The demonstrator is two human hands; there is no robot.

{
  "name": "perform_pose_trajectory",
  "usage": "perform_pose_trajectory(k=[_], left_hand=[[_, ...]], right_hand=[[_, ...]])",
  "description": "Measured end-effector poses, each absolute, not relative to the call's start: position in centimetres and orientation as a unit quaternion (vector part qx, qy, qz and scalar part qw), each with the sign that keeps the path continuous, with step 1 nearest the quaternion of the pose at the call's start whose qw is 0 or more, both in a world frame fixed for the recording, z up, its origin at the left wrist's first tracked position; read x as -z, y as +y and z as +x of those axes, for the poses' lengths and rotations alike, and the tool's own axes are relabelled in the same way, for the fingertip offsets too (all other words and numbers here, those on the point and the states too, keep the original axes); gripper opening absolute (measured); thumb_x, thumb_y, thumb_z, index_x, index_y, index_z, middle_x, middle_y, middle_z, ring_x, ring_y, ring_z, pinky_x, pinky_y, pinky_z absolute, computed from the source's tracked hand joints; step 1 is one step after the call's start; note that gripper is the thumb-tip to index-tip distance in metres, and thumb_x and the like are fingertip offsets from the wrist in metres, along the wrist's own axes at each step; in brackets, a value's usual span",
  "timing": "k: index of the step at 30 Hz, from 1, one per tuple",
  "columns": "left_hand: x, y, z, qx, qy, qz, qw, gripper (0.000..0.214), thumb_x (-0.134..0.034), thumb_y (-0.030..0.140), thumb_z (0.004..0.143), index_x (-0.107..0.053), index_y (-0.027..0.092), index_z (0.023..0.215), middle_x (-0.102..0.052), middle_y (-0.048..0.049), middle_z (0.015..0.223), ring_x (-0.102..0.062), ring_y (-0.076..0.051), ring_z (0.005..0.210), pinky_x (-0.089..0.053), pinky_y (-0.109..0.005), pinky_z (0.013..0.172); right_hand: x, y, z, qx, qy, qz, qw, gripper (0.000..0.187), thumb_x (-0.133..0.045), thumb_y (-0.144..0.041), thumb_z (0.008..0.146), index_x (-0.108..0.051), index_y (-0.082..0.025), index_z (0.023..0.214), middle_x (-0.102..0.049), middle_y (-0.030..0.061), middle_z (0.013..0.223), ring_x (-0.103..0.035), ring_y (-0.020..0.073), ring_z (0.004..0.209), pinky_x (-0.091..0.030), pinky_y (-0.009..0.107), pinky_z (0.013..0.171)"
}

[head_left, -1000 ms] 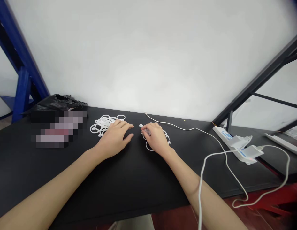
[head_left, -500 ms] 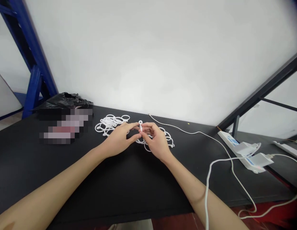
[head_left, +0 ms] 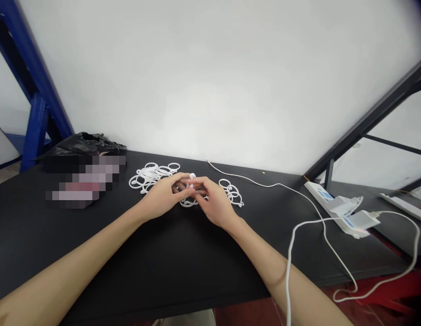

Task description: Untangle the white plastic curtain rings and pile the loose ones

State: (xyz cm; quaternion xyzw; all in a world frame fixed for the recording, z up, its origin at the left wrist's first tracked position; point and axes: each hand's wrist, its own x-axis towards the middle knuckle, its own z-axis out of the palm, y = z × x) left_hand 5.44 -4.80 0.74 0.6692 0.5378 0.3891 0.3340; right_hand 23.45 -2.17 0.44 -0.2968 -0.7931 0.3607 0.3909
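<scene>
My left hand [head_left: 161,194] and my right hand [head_left: 217,201] meet above the black table, fingertips close together. Between them is a white plastic ring [head_left: 192,176] with a small eyelet at its top, seen nearly edge-on. Both hands pinch it with thumb and fingers, and much of it is hidden behind them. Left of my left hand lies a pile of white rings with small eyelets [head_left: 150,173]. More white rings [head_left: 233,194] lie beside and behind my right hand, some partly covered by it.
A black plastic bag [head_left: 86,144] and a blurred-out patch lie at the left. On the right, a white power strip [head_left: 321,194] holds plugged-in chargers [head_left: 365,222]. A white cable [head_left: 288,258] loops over my right forearm. A white wall [head_left: 210,90] rises behind the table [head_left: 183,267].
My hands have drawn closer together around the small ring, and its eyelet end has turned. The whole view has shifted slightly.
</scene>
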Motion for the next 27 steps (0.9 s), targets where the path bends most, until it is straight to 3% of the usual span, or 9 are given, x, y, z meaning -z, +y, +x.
perform_pose_trajectory(k=[5, 11, 17, 19, 22, 27], left_hand=[[-0.5, -4.5, 5.5, -0.399, 0.56, 0.665, 0.292, 0.056, -0.064, 0.059, 0.079, -0.06, 0.022, 0.122, -0.07, -0.0049, 0.106, -0.065, -0.019, 0.083, -0.054, -0.034, 0.078], [-0.5, -4.4, 5.4, -0.393, 0.582, 0.661, 0.264, 0.056, -0.062, 0.059, 0.08, -0.061, 0.024, 0.123, -0.07, -0.0033, 0.101, -0.063, -0.018, 0.08, -0.053, -0.033, 0.079], [-0.2, -4.4, 5.2, -0.382, 0.578, 0.692, 0.204, 0.057, -0.06, 0.06, 0.082, -0.061, 0.024, 0.127, -0.068, -0.0037, 0.102, -0.062, -0.02, 0.082, -0.052, -0.035, 0.079], [0.0, -4.4, 5.3, -0.375, 0.555, 0.724, 0.162, 0.055, -0.059, 0.057, 0.085, -0.061, 0.024, 0.129, -0.067, -0.0051, 0.109, -0.061, -0.023, 0.093, -0.05, -0.037, 0.085], [0.2, -4.5, 5.4, -0.36, 0.524, 0.761, 0.131, 0.051, -0.06, 0.052, 0.086, -0.06, 0.024, 0.129, -0.067, -0.0062, 0.114, -0.058, -0.025, 0.105, -0.047, -0.039, 0.093], [-0.2, -4.9, 5.6, -0.345, 0.504, 0.777, 0.153, 0.043, -0.062, 0.048, 0.084, -0.062, 0.025, 0.121, -0.068, -0.0045, 0.114, -0.057, -0.026, 0.106, -0.047, -0.038, 0.092]], right_hand=[[-0.5, -1.8, 23.6, -0.286, -0.759, -0.37, 0.454, 0.028, -0.06, -0.02, 0.086, -0.058, -0.021, 0.114, -0.067, 0.0029, 0.093, -0.068, 0.0139, 0.082, -0.059, 0.03, 0.078], [-0.7, -0.8, 24.6, -0.223, -0.739, -0.436, 0.463, 0.012, -0.059, -0.025, 0.088, -0.064, -0.02, 0.097, -0.068, 0.0032, 0.086, -0.065, 0.0148, 0.073, -0.057, 0.032, 0.073], [-1.0, -0.6, 25.1, -0.136, -0.775, -0.445, 0.428, 0.017, -0.057, -0.02, 0.086, -0.066, -0.019, 0.101, -0.068, 0.0075, 0.105, -0.063, 0.0197, 0.098, -0.052, 0.037, 0.088], [-1.1, -0.9, 25.0, -0.147, -0.785, -0.423, 0.428, 0.023, -0.055, -0.024, 0.09, -0.064, -0.019, 0.11, -0.066, 0.0084, 0.109, -0.062, 0.0188, 0.098, -0.052, 0.034, 0.087], [-1.2, -1.5, 24.6, -0.2, -0.817, -0.374, 0.39, 0.028, -0.054, -0.032, 0.093, -0.063, -0.021, 0.117, -0.068, 0.0057, 0.105, -0.063, 0.014, 0.082, -0.052, 0.028, 0.077], [-1.1, -2.0, 24.0, -0.259, -0.816, -0.369, 0.362, 0.018, -0.053, -0.032, 0.094, -0.068, -0.023, 0.094, -0.071, -0.0009, 0.084, -0.063, 0.0121, 0.071, -0.049, 0.024, 0.07]])
